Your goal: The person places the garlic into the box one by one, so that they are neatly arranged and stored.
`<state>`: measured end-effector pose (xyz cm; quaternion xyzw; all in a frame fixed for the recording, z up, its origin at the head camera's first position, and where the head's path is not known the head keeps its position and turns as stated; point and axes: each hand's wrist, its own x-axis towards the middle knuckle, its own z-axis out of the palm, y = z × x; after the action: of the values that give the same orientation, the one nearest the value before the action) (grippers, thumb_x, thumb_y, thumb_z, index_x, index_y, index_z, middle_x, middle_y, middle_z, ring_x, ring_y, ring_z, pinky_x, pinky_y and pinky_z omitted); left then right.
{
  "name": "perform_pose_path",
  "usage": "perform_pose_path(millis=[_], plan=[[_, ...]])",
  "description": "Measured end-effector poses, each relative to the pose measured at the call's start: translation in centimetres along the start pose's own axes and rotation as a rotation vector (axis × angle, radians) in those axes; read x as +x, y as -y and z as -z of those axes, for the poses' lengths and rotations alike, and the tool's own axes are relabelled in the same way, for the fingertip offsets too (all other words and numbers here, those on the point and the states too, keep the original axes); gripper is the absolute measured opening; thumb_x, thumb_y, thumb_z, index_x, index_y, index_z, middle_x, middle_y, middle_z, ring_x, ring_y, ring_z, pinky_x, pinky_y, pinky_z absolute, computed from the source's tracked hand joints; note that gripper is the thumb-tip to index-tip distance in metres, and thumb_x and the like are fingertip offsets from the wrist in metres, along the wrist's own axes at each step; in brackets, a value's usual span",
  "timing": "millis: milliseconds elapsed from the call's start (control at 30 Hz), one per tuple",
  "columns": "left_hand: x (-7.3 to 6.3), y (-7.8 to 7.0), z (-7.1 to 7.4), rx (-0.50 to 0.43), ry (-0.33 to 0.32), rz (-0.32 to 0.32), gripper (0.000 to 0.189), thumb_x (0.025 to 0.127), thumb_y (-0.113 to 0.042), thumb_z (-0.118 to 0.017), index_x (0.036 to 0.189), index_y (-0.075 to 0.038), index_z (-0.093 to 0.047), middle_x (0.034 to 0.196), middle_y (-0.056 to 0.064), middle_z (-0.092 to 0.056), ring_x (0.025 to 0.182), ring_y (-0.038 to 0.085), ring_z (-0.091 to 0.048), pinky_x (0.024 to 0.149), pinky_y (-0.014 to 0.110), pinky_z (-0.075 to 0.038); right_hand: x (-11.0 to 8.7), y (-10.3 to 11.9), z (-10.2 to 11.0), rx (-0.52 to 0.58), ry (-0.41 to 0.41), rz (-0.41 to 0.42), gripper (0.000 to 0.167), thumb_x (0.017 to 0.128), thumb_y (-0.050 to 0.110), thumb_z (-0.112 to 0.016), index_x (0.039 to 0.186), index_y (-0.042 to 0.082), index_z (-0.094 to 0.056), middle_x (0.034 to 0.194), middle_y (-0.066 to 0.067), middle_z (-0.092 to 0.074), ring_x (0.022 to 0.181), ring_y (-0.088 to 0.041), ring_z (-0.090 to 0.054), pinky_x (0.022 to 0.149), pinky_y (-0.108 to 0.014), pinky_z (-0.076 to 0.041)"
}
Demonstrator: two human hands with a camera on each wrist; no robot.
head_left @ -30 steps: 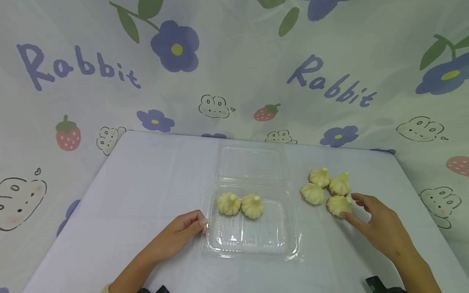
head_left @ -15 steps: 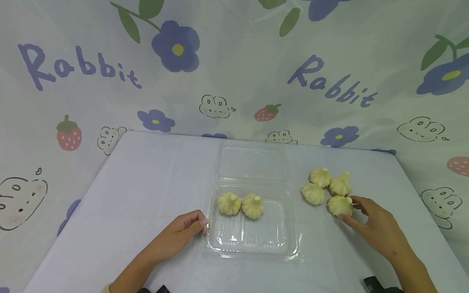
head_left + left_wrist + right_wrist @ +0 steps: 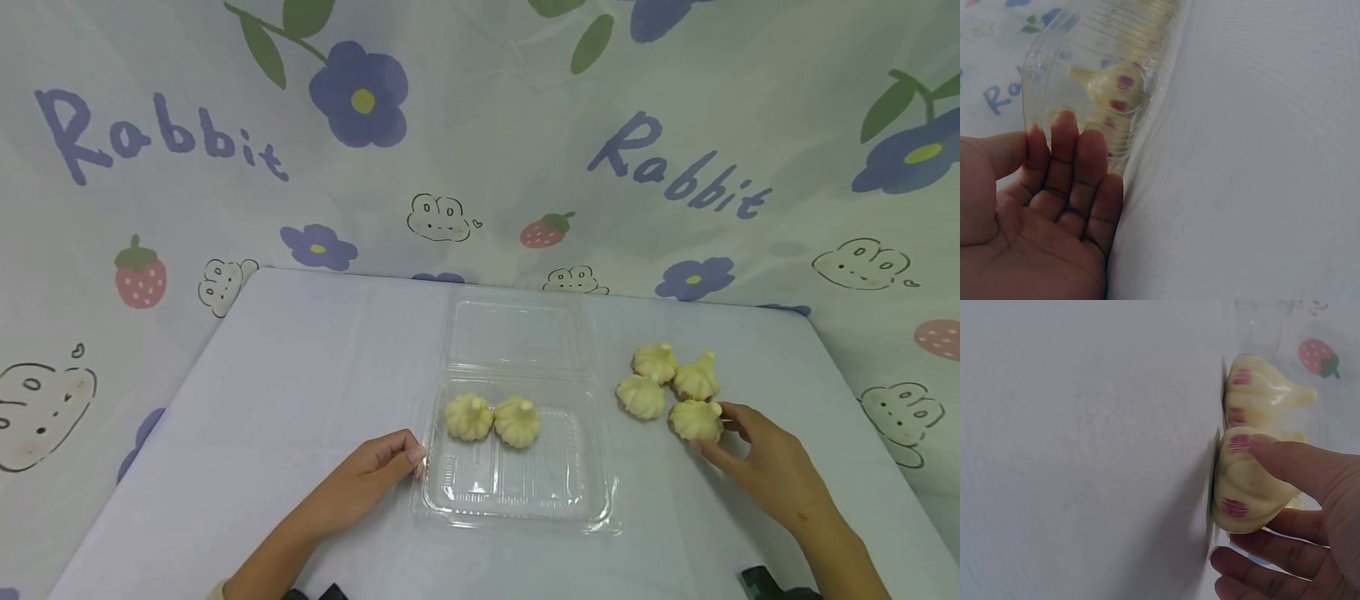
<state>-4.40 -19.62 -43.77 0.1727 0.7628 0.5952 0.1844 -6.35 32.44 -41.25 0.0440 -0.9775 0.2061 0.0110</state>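
Garlic bulbs [image 3: 694, 421]: two in one container [image 3: 543, 477], four beside.

Cream sleeve edge [image 3: 216, 592] at left arm [image 3: 300, 533], bare fingers [image 3: 1090, 159], black angular left-wrist device [image 3: 333, 592], black right-wrist device [image 3: 763, 581]

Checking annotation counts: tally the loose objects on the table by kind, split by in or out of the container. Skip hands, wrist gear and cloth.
Clear container, lid open: 1
Garlic bulbs inside it: 2
Garlic bulbs outside it: 4
Total: 7
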Motion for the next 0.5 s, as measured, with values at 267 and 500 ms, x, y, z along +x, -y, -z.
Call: perform_pose_path(millis=[267,500], plan=[[-0.03,0.1,0.03,0.003,-0.008,0.007,0.024,0.112,-0.024,-0.05,0.096,-0.013,-0.064,0.094,0.005,-0.062,0.094,0.024,-0.055,0.083,0.028,-0.042,0.05,0.06,-0.01,0.01,0.011,-0.014,0.071,0.093,0.04,-0.081,0.139,-0.006,-0.054,0.124,-0.031,-0.066,0.116,-0.054,-0.058,0.087,-0.068,-0.047],[-0.01,0.25,0.01,-0.002,-0.003,0.028,0.025,0.113,-0.028,-0.05,0.096,-0.015,-0.064,0.094,0.005,-0.063,0.095,0.025,-0.055,0.085,0.028,-0.043,0.0,0.07,0.01,0.016,0.032,-0.03,0.071,0.094,0.043,-0.079,0.14,-0.005,-0.052,0.126,-0.03,-0.065,0.116,-0.055,-0.058,0.087,-0.068,-0.047]])
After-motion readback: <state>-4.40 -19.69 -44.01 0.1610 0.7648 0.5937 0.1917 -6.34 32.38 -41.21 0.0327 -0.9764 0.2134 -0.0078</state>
